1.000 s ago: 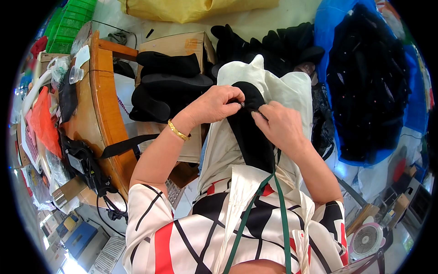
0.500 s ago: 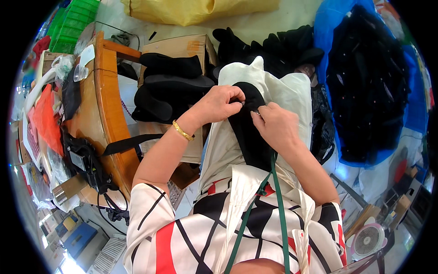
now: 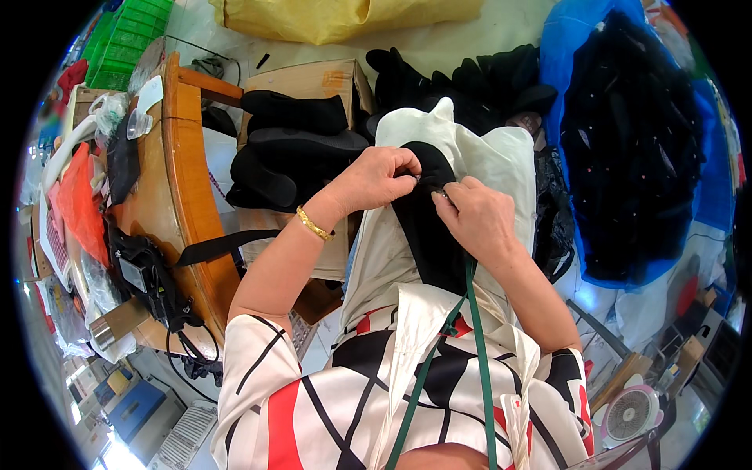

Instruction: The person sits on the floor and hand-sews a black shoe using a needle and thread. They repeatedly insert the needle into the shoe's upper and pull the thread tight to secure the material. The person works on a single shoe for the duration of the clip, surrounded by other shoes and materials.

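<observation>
A long black fabric piece (image 3: pixel 431 243) with a rounded far end lies along my lap over a cream apron (image 3: pixel 501 160). With bent fingers and thumb, my left hand (image 3: pixel 381 178) pinches this piece at its left edge. Just right of it, my right hand (image 3: pixel 479 219) is closed over the same fabric. A tiny shiny bit shows at the right fingertips, too small to name. The fingertips of both hands nearly meet. A green ribbon (image 3: pixel 479 345) runs up from my chest and passes beneath the right hand.
On the left stands a wooden table (image 3: pixel 184 164) with a black strap (image 3: pixel 227 244) hanging over its edge. Black padded pieces (image 3: pixel 294 145) lie on a cardboard box (image 3: pixel 313 77). At right is a blue bag (image 3: pixel 552 102) full of black pieces. A small fan (image 3: pixel 629 413) sits lower right.
</observation>
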### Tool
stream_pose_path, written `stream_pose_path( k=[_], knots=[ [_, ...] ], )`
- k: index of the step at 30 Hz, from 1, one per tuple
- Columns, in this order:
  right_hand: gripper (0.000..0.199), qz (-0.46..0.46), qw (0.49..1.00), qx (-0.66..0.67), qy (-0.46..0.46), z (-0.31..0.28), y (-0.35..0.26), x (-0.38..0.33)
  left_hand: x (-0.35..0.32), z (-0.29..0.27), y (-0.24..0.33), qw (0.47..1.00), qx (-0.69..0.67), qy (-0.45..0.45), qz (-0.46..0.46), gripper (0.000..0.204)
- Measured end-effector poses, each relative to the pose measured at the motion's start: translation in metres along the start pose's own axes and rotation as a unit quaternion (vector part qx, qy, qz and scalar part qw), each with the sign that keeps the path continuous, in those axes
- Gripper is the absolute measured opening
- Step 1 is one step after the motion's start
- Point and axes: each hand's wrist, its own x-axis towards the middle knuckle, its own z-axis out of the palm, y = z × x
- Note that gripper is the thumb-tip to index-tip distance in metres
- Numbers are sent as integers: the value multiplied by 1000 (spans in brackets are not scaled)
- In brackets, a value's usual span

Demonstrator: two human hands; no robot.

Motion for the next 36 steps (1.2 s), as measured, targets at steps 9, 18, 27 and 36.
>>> stream_pose_path(
  k=[9,18,27,36],
  knots=[
    [24,7,999,-32,-41,-7,-10,7,-1,3,-2,1000,-6,11,7,11],
    [25,5,996,-83,-12,19,-16,2,-1,10,-17,985,105,85,104,12],
    [30,63,998,19,8,-24,30,-33,-22,26,-10,970,121,165,132,18],
    [16,28,982,187,24,6,24,3,-29,40,-14,945,145,279,90,31]
  ],
)
